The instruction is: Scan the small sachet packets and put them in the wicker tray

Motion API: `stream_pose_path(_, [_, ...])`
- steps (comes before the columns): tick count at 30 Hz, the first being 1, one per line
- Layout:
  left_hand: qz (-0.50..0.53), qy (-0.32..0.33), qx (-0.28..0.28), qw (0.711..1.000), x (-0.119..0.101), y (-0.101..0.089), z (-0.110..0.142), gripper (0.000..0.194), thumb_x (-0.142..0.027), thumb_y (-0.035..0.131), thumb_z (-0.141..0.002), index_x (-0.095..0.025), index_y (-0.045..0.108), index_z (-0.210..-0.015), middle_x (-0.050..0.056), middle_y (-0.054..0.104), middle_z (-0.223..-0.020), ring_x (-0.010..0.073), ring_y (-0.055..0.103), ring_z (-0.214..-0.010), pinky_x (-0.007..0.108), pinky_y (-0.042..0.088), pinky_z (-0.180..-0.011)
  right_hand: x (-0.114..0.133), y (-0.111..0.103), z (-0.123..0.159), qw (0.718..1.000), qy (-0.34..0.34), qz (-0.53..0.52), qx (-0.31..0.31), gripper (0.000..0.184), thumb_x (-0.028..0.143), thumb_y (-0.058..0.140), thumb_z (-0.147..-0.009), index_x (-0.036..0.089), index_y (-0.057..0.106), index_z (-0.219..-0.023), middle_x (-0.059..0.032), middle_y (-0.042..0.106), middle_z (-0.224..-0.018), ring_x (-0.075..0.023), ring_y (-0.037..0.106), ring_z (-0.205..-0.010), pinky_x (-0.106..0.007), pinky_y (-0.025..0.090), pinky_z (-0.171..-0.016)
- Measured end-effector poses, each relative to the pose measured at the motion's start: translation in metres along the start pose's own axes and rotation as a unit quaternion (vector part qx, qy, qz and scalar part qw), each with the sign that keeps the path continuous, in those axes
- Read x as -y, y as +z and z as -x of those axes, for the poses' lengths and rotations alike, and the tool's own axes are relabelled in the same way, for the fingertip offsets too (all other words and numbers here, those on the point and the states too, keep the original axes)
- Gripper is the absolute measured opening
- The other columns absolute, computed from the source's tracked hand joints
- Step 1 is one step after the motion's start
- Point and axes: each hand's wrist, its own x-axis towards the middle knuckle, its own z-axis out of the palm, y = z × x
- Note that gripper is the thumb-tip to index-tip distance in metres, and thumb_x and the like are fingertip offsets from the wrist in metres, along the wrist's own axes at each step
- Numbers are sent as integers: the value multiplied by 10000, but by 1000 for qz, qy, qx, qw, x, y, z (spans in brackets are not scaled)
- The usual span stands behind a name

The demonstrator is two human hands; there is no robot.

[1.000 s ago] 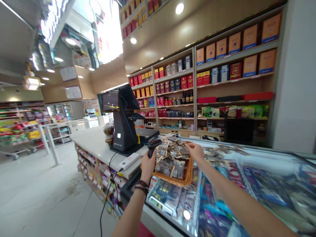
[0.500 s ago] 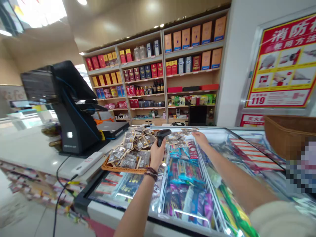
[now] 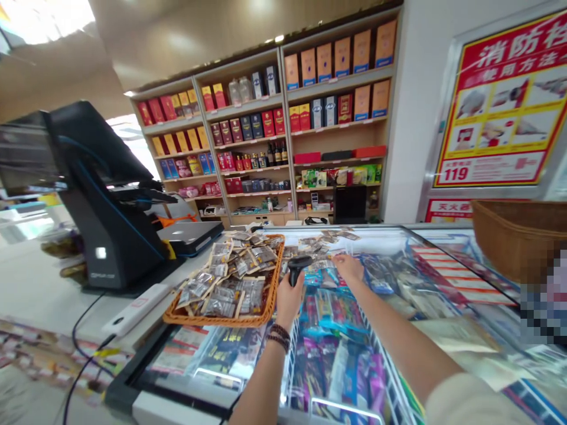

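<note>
My left hand (image 3: 289,298) is closed round the handle of a black barcode scanner (image 3: 298,267), held upright over the glass lid of a chest freezer (image 3: 390,277). Just left of it sits a flat wicker tray (image 3: 230,320) heaped with several small silver packets. My right hand (image 3: 348,267) rests palm down on the glass, fingers spread, next to loose packets (image 3: 328,239) lying further back on the lid. Beaded bracelets circle my left wrist.
A black checkout terminal (image 3: 95,195) stands on the white counter at the left, with a white device (image 3: 133,308) and a cable in front. Shelves of boxed goods (image 3: 274,130) line the back wall. A brown wicker basket (image 3: 509,236) sits at the right under a red poster.
My view swung right and closer to the freezer. The wicker tray now lies left of my left hand instead of between both hands. My right hand left the tray and rests on the glass.
</note>
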Motion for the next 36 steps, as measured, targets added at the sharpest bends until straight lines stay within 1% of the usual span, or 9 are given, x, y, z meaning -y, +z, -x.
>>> stream_pose_path(2, [-18, 12, -3, 1000, -2, 0, 2, 460, -653, 642, -860, -195, 657, -908, -1, 577, -584, 174, 560, -534, 259, 389, -533, -4, -3, 2, 998, -14, -54, -10, 282, 459, 635, -856, 240, 799, -787, -103, 814, -877, -324, 761, -914, -383, 557, -791])
stream_pose_path(5, [-51, 31, 6, 998, -5, 3, 7, 404, -608, 632, -876, -207, 652, -920, 18, 609, -621, 191, 589, -562, 263, 390, -558, -11, -10, 7, 986, -8, -159, -47, 294, 475, 616, -835, 229, 767, -778, -103, 813, -865, -312, 765, -853, -372, 578, -731])
stream_pose_path(9, [-59, 41, 19, 997, -8, 4, 10, 392, -597, 644, -871, -208, 657, -924, 27, 625, -637, 206, 614, -585, 266, 399, -576, -17, -16, 15, 935, 53, -347, -53, 335, 552, 655, -785, 224, 722, -805, -107, 789, -790, -313, 762, -740, -412, 624, -641])
stream_pose_path(11, [-49, 46, 18, 998, -7, 4, 11, 406, -601, 654, -866, -200, 668, -929, 28, 627, -637, 206, 621, -598, 265, 406, -582, -19, -17, 18, 907, 61, -415, -41, 363, 595, 696, -749, 236, 686, -799, -98, 777, -756, -320, 766, -748, -441, 649, -659])
stream_pose_path(13, [-38, 53, 19, 998, -6, 4, 10, 422, -608, 660, -863, -192, 675, -928, 29, 631, -640, 203, 624, -612, 265, 415, -590, -21, -17, 21, 890, 58, -452, -32, 391, 620, 740, -703, 250, 647, -785, -85, 768, -730, -321, 771, -762, -462, 664, -702])
stream_pose_path(16, [-30, 64, 25, 997, -5, 4, 10, 448, -628, 651, -863, -184, 678, -916, 29, 637, -649, 199, 622, -625, 268, 426, -601, -24, -15, 23, 877, 48, -477, -38, 467, 655, 796, -619, 255, 622, -785, -70, 761, -707, -319, 772, -748, -476, 673, -725])
stream_pose_path(20, [-26, 79, 29, 996, -7, 2, 12, 478, -651, 625, -872, -179, 686, -921, 29, 639, -650, 199, 613, -625, 279, 431, -605, -26, -11, 23, 876, 35, -478, -48, 536, 703, 815, -566, 256, 616, -784, -70, 764, -705, -320, 772, -718, -481, 680, -696])
stream_pose_path(32, [-29, 91, 31, 995, -7, 3, 12, 439, -613, 647, -869, -179, 698, -911, 32, 641, -649, 197, 608, -612, 285, 437, -599, -27, -10, 20, 888, 44, -457, -30, 449, 639, 787, -659, 252, 603, -795, -93, 781, -781, -315, 781, -763, -481, 683, -742])
stream_pose_path(36, [-19, 85, 35, 996, -9, 2, 14, 439, -613, 652, -867, -182, 698, -928, 22, 631, -635, 184, 588, -573, 277, 424, -572, -23, -14, 24, 889, 50, -455, -26, 395, 592, 775, -700, 253, 594, -791, -84, 773, -773, -298, 778, -761, -450, 682, -746])
